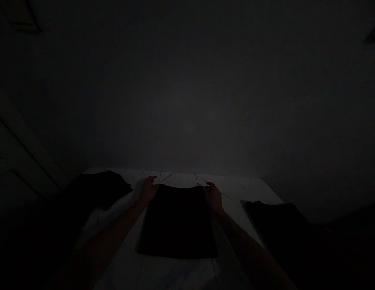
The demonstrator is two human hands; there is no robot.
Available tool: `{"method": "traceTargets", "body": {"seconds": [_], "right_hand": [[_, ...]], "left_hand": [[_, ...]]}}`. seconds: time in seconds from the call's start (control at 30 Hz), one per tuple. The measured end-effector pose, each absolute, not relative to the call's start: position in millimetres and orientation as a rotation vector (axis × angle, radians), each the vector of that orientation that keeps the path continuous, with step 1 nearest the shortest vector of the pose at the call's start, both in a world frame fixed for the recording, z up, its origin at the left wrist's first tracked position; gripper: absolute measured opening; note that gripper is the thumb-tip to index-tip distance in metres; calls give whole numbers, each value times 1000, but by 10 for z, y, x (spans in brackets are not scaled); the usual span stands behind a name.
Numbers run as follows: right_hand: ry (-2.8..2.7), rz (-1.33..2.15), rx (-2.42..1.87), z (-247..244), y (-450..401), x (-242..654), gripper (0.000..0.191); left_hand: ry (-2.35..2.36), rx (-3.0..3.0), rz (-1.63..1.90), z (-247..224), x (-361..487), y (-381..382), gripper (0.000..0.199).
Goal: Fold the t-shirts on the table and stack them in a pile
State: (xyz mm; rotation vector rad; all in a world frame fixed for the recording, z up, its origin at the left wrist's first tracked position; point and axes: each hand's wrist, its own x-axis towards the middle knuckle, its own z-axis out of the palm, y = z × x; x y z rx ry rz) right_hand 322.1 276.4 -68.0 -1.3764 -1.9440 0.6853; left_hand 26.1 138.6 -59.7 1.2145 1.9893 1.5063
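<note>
Nearest, both bare forearms reach in from the bottom corners of the view, converging on a flat black folded garment (177,223), which lies squarely in the middle of a white sheet (178,180), seemingly on a bed. The left hand (148,191) sits at the garment's far left corner and the right hand (213,197) at its far right corner. Neither is clenched: the fingers curve loosely at the edge, but the dim light hides whether they pinch the cloth or only touch it. Placed this way, the hands seem to be keeping the far edge straight and the garment flat. To the left of the garment lies a rumpled dark cloth (102,189) over pale fabric, and to its right lies another dark cloth (280,225), both apart from it. Beyond the garment, the sheet ends against a plain wall (187,100).
</note>
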Motion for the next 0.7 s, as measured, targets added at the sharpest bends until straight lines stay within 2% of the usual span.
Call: {"method": "traceTargets", "body": {"seconds": [0.1, 0.2, 0.3, 0.43, 0.7], "right_hand": [[-2228, 482, -1129, -694, 2568, 3195, 40], [-2597, 247, -773, -761, 2344, 3147, 45], [-2768, 95, -778, -830, 2224, 3125, 60], [-2827, 55, -877, -860, 2232, 3166, 70], [-2764, 268, -1108, -945, 2245, 3203, 82]], "left_hand": [[2031, 1757, 1284, -737, 478, 1192, 39], [2010, 2420, 678, -936, 686, 1002, 46], [2151, 2473, 323, -1027, 767, 959, 55], [2307, 2381, 244, -954, 714, 1083, 60], [2534, 2169, 154, -907, 588, 1203, 60]]}}
